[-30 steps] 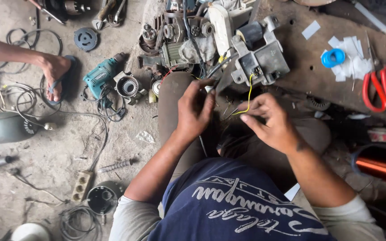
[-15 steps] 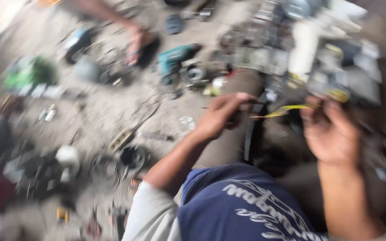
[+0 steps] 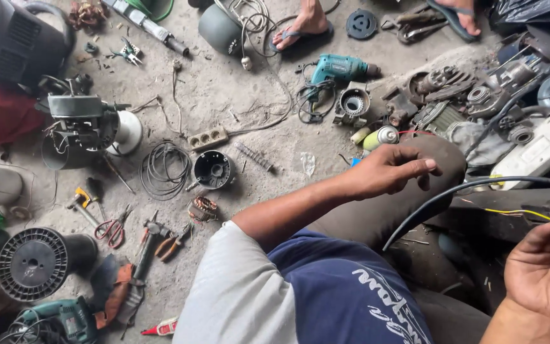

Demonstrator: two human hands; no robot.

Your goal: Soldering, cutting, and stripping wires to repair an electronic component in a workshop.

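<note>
My left hand (image 3: 389, 171) hovers over my bent knee (image 3: 444, 159), fingers stretched to the right and holding nothing. My right hand (image 3: 545, 271) is at the lower right edge, palm up, its fingertips pinching a thin yellow wire (image 3: 523, 213) that runs left from them. A black cable (image 3: 466, 188) arcs from my lap up to the right, between the two hands and touching neither. Grey motor parts and a white housing (image 3: 539, 150) lie beyond my knee.
The concrete floor is littered: a teal drill (image 3: 342, 67), a power strip (image 3: 208, 137), a wire coil (image 3: 165, 169), a black motor shell (image 3: 213, 169), red scissors (image 3: 112, 229), pliers (image 3: 173, 245), a black spool (image 3: 33, 262). Another person's sandalled foot (image 3: 303, 25) is at the top.
The view has swung left over the floor. My left hand has come away from the wire and moved left above my knee. My right hand still pinches the yellow wire.
</note>
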